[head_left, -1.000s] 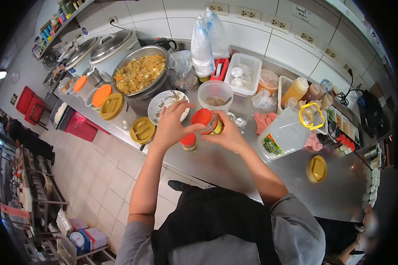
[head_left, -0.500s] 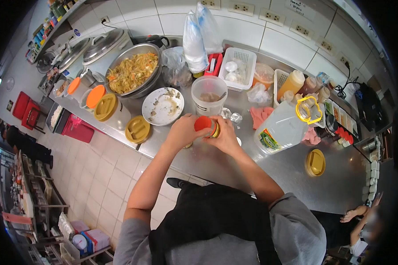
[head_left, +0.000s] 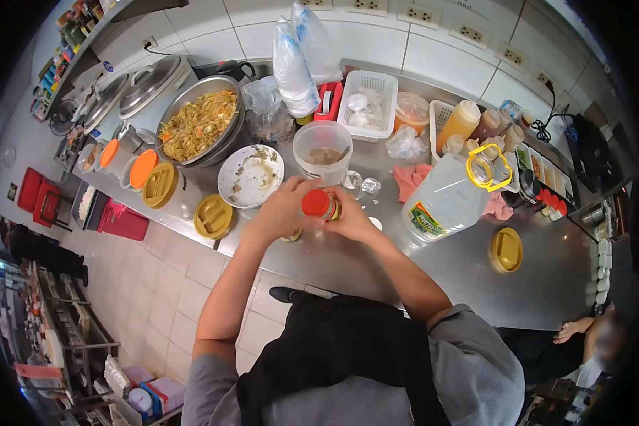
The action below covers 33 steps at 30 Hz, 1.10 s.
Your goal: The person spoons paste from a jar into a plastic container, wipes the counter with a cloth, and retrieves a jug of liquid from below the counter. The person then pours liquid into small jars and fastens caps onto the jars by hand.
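Note:
Between my hands, over the near edge of the steel counter, is a small jar with a red lid (head_left: 316, 203); a bit of yellowish label shows at its side. My right hand (head_left: 353, 219) wraps round the jar from the right. My left hand (head_left: 282, 207) is closed about it from the left, its fingers reaching behind the lid. Below my left palm a small round container (head_left: 292, 235) stands on the counter, mostly hidden. Just beyond my hands is a clear plastic tub (head_left: 322, 167) with brownish contents and a utensil in it. Crumpled foil (head_left: 370, 186) lies to its right.
A bowl of noodles (head_left: 204, 121) and a soiled white plate (head_left: 228, 190) are at the left. A large clear jug (head_left: 440, 195) with a yellow handle stands at right, near sauce bottles (head_left: 460, 122). A co-worker's hand (head_left: 572, 329) shows at far right.
The red-lidded jar has turned in my hands, and they have shifted slightly left in view. My left fingers now reach farther behind the lid. The whole view has also shifted a little.

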Each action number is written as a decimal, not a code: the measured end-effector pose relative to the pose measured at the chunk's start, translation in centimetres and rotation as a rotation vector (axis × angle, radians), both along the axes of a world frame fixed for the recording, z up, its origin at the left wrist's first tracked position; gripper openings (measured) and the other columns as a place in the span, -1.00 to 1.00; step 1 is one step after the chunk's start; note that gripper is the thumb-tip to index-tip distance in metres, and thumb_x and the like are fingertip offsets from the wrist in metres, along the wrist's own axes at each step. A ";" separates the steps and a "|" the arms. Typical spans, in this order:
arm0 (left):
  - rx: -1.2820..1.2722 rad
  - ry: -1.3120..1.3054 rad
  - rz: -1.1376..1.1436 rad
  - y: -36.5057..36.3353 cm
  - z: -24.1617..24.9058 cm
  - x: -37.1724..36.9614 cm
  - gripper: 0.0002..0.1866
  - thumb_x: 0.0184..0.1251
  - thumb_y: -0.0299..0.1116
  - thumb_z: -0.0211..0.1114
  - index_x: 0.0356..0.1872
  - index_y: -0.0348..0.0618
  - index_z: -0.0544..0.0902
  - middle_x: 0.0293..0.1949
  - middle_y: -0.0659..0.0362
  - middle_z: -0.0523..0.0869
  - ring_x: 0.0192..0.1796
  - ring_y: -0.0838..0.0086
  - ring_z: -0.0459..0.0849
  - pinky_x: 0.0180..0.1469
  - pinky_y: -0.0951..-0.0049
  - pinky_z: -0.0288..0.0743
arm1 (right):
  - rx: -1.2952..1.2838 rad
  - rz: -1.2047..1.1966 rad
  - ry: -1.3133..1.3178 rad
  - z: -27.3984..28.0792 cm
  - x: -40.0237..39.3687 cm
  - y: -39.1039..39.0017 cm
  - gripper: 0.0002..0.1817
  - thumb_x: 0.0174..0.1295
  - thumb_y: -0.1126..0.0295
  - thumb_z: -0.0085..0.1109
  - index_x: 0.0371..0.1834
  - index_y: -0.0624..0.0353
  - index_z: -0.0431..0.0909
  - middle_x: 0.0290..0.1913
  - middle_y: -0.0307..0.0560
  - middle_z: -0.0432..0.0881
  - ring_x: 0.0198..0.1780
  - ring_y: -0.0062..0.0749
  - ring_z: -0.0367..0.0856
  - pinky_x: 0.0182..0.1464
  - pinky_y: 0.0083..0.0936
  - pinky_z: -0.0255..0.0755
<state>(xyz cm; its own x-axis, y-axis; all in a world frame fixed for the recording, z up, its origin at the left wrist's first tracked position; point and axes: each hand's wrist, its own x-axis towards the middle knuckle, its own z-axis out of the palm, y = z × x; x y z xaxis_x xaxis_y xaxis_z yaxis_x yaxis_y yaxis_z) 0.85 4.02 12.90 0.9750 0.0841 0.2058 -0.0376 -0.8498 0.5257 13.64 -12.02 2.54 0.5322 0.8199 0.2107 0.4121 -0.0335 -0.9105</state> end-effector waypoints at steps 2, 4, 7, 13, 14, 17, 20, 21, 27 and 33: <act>0.048 0.215 0.189 -0.8 0.0 0.6 -0.32 0.07 -0.02 0.54 0.24 -0.03 0.60 0.15 -0.04 0.64 0.09 0.02 0.68 0.11 0.13 0.57 | -0.016 -0.059 -0.090 -0.4 -0.2 0.4 -0.15 -0.18 0.27 0.67 0.24 0.10 0.41 0.15 0.05 0.58 0.20 0.01 0.53 0.24 -0.18 0.43; 0.074 0.301 0.296 -0.9 -0.5 0.8 -0.32 0.06 0.06 0.53 0.19 -0.06 0.62 0.07 -0.05 0.68 0.03 0.01 0.71 0.05 0.12 0.59 | -0.012 -0.099 -0.208 -0.2 -0.6 0.9 -0.15 -0.18 0.31 0.68 0.23 0.13 0.41 0.13 0.04 0.56 0.20 -0.06 0.55 0.23 -0.21 0.45; 0.081 0.247 0.292 -0.4 -2.8 1.2 -0.33 0.03 0.09 0.54 0.13 -0.06 0.64 -0.03 -0.05 0.70 -0.04 0.00 0.73 0.00 0.13 0.61 | -0.021 -0.113 -0.205 -0.4 -0.9 1.5 -0.14 -0.22 0.30 0.68 0.23 0.08 0.42 0.12 0.05 0.56 0.19 0.08 0.53 0.23 -0.14 0.44; 0.106 0.105 0.046 1.8 -4.6 1.0 -0.36 -0.02 -0.06 0.56 0.16 0.02 0.64 -0.11 0.00 0.61 -0.08 0.04 0.70 -0.02 0.13 0.59 | -0.048 -0.027 0.014 -1.6 -1.0 2.0 -0.12 -0.21 0.31 0.69 0.25 0.17 0.40 0.20 0.10 0.54 0.23 0.03 0.56 0.26 -0.19 0.46; 0.092 0.101 0.015 2.0 -4.8 1.0 -0.35 -0.03 -0.09 0.56 0.17 0.03 0.64 -0.11 0.00 0.60 -0.08 0.05 0.70 -0.02 0.13 0.59 | -0.050 -0.014 0.075 -1.9 -1.1 2.1 -0.11 -0.21 0.31 0.68 0.26 0.18 0.39 0.20 0.11 0.55 0.24 0.03 0.55 0.27 -0.19 0.45; 0.071 0.177 0.055 1.3 -4.3 0.9 -0.33 -0.04 -0.13 0.57 0.20 0.02 0.63 -0.08 0.00 0.58 -0.05 0.06 0.68 0.01 0.13 0.59 | -0.072 0.010 0.110 -2.7 -1.4 2.2 -0.09 -0.20 0.32 0.68 0.29 0.21 0.38 0.21 0.14 0.57 0.25 0.03 0.55 0.30 -0.17 0.45; 0.085 0.198 0.131 0.7 -4.8 1.1 -0.34 -0.02 -0.15 0.55 0.20 -0.02 0.63 -0.06 -0.03 0.57 -0.01 0.04 0.66 0.05 0.14 0.58 | -0.173 -0.031 -0.111 -3.5 -0.4 1.7 -0.10 -0.14 0.35 0.63 0.34 0.23 0.36 0.18 0.18 0.60 0.22 0.06 0.58 0.28 -0.18 0.46; 0.093 0.189 0.154 0.7 -5.1 1.1 -0.34 -0.01 -0.15 0.55 0.20 -0.04 0.62 -0.06 -0.04 0.57 0.01 0.03 0.65 0.07 0.13 0.58 | -0.246 -0.066 -0.157 -3.3 0.5 1.1 -0.14 -0.08 0.38 0.58 0.35 0.24 0.35 0.16 0.19 0.61 0.20 0.07 0.60 0.27 -0.18 0.47; 0.218 0.074 0.246 2.0 -6.1 2.2 -0.38 0.07 -0.19 0.51 0.21 -0.10 0.62 -0.02 -0.13 0.54 0.07 -0.05 0.60 0.13 0.09 0.55 | -0.048 -0.458 0.019 -3.2 6.4 1.9 -0.39 0.20 0.61 0.04 0.40 0.29 0.35 0.14 0.23 0.63 0.08 -0.04 0.69 0.14 -0.22 0.54; 0.262 0.119 0.348 3.1 -8.5 2.4 -0.34 0.06 -0.21 0.52 0.26 -0.09 0.59 0.03 -0.09 0.53 0.09 0.01 0.59 0.14 0.10 0.56 | -0.160 -0.323 0.142 -1.7 7.5 4.0 -0.29 0.21 0.70 -0.01 0.52 0.28 0.19 0.27 0.20 0.56 0.08 -0.22 0.71 0.12 -0.38 0.59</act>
<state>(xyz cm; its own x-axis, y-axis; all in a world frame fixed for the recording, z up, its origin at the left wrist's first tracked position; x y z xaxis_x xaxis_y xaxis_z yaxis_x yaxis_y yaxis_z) 3.25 7.11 4.35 0.9158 0.3716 0.1522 0.3220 -0.9061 0.2745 21.10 -7.97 0.80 0.7830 0.6220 -0.0011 0.2271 -0.2875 -0.9305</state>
